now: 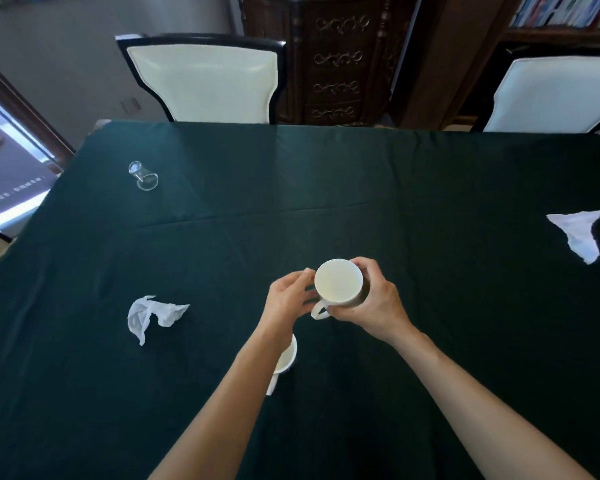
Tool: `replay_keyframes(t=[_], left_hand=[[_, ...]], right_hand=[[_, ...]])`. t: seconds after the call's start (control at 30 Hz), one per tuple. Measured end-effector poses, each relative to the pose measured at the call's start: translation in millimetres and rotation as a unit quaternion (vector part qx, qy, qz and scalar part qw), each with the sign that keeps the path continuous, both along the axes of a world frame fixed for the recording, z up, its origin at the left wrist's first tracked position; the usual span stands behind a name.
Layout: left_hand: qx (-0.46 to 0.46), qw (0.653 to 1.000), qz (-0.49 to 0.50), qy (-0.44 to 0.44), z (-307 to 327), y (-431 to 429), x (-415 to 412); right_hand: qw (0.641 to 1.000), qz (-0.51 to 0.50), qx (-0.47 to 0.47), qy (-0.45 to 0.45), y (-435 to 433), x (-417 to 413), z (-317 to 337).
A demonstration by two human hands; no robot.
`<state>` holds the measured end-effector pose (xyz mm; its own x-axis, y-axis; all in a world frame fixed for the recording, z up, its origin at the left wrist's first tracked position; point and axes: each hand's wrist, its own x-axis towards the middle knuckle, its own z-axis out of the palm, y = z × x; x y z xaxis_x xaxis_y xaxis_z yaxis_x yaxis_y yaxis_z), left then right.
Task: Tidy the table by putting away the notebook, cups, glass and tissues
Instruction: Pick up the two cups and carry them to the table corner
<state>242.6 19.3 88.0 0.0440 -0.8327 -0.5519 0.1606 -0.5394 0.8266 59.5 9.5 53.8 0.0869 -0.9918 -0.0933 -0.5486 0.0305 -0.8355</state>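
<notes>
Right hand point(371, 303) is wrapping curled fingers round a smooth white mug point(338, 282) above mid-table; left hand point(286, 299) is pinching its rim. A second mug point(286, 362) is standing beneath the left forearm. A clear glass point(143, 176) is lying tipped and crumpled tissues point(153, 315) point(577, 233) are resting on the creased dark-green tablecloth point(326, 188); cream chairs point(205, 77) and a carved cabinet point(336, 64) are standing behind.

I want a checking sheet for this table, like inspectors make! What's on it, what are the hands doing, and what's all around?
Surface: table under a creased dark green cloth.
Job's things: held cup, white, mouth up; second cup, partly hidden under the left forearm; glass on its side, far left; left tissue and right tissue, crumpled; notebook not seen.
Clutter: nothing seen.
Hands: left hand and right hand both hold the held cup.
Cables: nothing seen.
Surroundings: left chair, right chair, wooden cabinet, bookshelf.
</notes>
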Motion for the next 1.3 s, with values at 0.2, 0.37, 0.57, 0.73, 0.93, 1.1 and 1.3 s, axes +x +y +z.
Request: replay_keyframes(t=[0.2, 0.37, 0.57, 0.73, 0.93, 1.1, 1.3], left_hand=[[0.027, 0.999, 0.011, -0.021, -22, 73, -23], [0.031, 0.998, 0.025, -0.045, -38, 117, -24], [0.027, 0.998, 0.05, -0.039, -47, 144, -24], [0.028, 0.998, 0.056, -0.027, -45, 149, -24], [0.033, 0.997, 0.07, -0.021, -48, 147, -21], [0.032, 0.996, 0.076, -0.027, -50, 151, -20], [-0.006, 0.987, 0.124, -0.1, -55, 172, -10]], right_hand=[[0.998, 0.058, 0.012, 0.028, 48, -21, -19], [0.993, 0.109, 0.044, 0.03, 74, -19, -34], [0.985, 0.155, 0.072, 0.015, 84, -14, -45], [0.984, 0.161, 0.077, 0.016, 84, -9, -50], [0.985, 0.155, 0.077, 0.017, 83, -6, -55], [0.985, 0.144, 0.089, 0.024, 84, -5, -60], [0.995, 0.026, 0.095, -0.026, 108, -3, -69]])
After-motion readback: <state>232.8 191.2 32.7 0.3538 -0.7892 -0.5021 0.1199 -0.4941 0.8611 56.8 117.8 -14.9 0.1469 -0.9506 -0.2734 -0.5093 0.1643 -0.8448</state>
